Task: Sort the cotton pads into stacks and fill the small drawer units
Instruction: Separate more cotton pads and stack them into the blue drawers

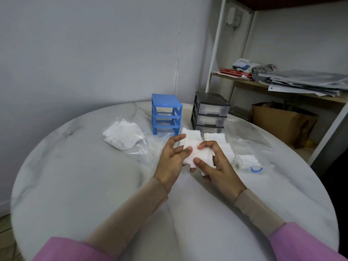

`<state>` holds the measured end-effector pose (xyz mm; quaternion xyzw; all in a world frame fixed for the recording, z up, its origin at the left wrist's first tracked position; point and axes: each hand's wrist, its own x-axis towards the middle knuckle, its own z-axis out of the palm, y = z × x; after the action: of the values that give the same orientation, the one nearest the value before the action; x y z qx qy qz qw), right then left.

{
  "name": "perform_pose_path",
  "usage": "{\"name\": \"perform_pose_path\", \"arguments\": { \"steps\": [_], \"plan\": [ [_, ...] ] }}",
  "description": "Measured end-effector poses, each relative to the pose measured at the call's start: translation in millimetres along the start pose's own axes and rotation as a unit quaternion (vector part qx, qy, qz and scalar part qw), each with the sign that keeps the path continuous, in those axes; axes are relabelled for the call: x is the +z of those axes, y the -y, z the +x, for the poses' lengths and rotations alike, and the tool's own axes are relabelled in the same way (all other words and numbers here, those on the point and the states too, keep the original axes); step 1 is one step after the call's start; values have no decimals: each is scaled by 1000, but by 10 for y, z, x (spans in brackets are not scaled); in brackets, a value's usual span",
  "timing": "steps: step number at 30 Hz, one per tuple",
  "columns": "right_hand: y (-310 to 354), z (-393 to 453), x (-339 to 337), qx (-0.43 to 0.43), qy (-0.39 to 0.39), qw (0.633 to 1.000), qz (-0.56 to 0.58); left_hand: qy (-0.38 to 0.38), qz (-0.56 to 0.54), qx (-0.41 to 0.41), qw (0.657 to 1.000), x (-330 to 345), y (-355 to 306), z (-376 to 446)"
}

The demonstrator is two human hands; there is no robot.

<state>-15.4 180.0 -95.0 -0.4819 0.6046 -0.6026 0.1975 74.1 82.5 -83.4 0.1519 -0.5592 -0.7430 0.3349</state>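
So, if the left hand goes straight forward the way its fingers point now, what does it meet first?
Probably the stack of cotton pads just beyond the left hand, then the black drawer unit. Depth is unclear.

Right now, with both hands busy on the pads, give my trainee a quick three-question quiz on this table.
1. True or false: the blue drawer unit has all its drawers in.
2. What do the left hand and right hand hold between them? A) a plastic bag B) a bunch of cotton pads C) a drawer
3. Which unit stands nearer the shelf, the blue one or the grey drawer unit?

Key
1. False: its frame shows open, empty slots.
2. B
3. The grey one, with its clear drawers in place.
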Motion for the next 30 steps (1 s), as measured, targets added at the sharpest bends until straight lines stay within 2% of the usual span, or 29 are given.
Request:
{"name": "perform_pose_path", "arguments": {
  "steps": [13,18,21,24,30],
  "plan": [
    [5,59,-31,6,-104,994,28,-44,-20,9,999,-34,7,63],
    [-3,65,-76,-18,-180,983,1,-61,-30,13,998,-60,-9,84],
    [50,62,-98,-27,-230,972,48,-79,-10,20,997,-77,0,95],
    [104,54,-102,-18,-214,971,110,-92,28,30,995,-84,44,104],
    [11,71,-43,20,-116,992,53,-58,19,18,998,-30,80,66]
  ]
}}
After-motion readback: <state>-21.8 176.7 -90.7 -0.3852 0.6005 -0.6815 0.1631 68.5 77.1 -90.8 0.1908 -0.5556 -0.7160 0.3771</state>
